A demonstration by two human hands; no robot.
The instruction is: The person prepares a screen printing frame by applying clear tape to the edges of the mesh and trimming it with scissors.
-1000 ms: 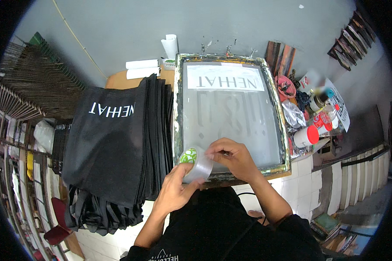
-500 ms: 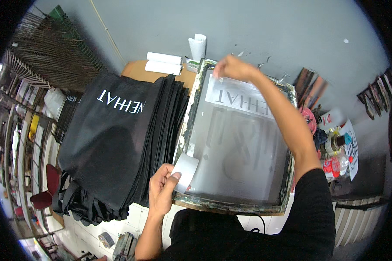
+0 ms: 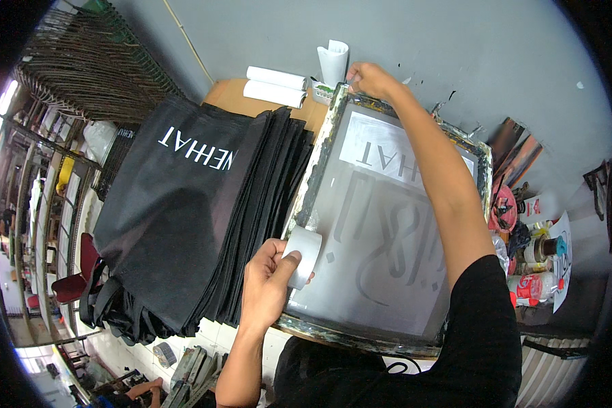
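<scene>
A silk-screen printing frame (image 3: 319, 160) with a paint-crusted wooden rim lies in front of me. Its grey mesh (image 3: 340, 285) carries dark lettering and curved shapes, with a white patch (image 3: 353, 139) around the lettering at the far end. My left hand (image 3: 268, 279) is closed on a wide, whitish roll of tape (image 3: 307, 255) at the frame's left rim. My right hand (image 3: 368, 78) reaches to the far left corner, fingers pinched together; what they hold, if anything, cannot be made out. My right forearm covers part of the mesh.
Left of the frame, a thick stack of black fabric bags (image 3: 177, 204) lies on a brown board (image 3: 228, 94). White paper rolls (image 3: 275, 87) and a small basket (image 3: 321, 92) sit beyond. Bottles and cans (image 3: 534, 285) crowd the right. Another person's arm (image 3: 146, 389) shows at lower left.
My right hand has moved from above the white patch to the frame's far left corner. The left hand still holds the tape roll at the left rim. The whole view has shifted slightly.
</scene>
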